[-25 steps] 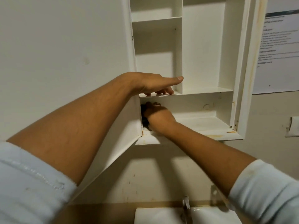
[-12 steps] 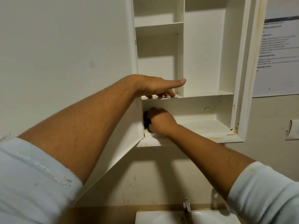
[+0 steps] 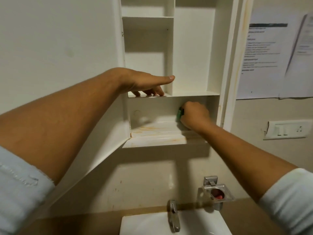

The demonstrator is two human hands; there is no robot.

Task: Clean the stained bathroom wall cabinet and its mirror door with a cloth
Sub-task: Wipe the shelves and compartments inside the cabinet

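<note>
Head view.
- Cabinet [image 3: 193, 48]: white, wall-mounted, and open, with its compartments bare.
- Door [image 3: 59, 48]: swung out to the left, its plain white inner face towards the camera.
- Left hand [image 3: 144, 83]: open, fingers straight, fingertips resting on the front of the middle shelf [image 3: 194, 94] at its left end.
- Right hand [image 3: 194, 114]: inside the lowest compartment, right of centre, fingers curled around the cloth.
- Cloth [image 3: 179, 113]: green, mostly hidden in the fist, pressed against the back wall just above the bottom shelf.
- Bottom shelf [image 3: 157, 134]: ridged, with orange stains across its left and front parts.
- Sink [image 3: 144, 224]: white, below the cabinet, with a metal tap [image 3: 173, 216].
- Holder [image 3: 216, 192]: metal, on the wall right of the tap, something red inside.
- Switch plate [image 3: 286, 129]: right wall.
- Papers [image 3: 264, 61]: printed sheets above the switch plate.
</note>
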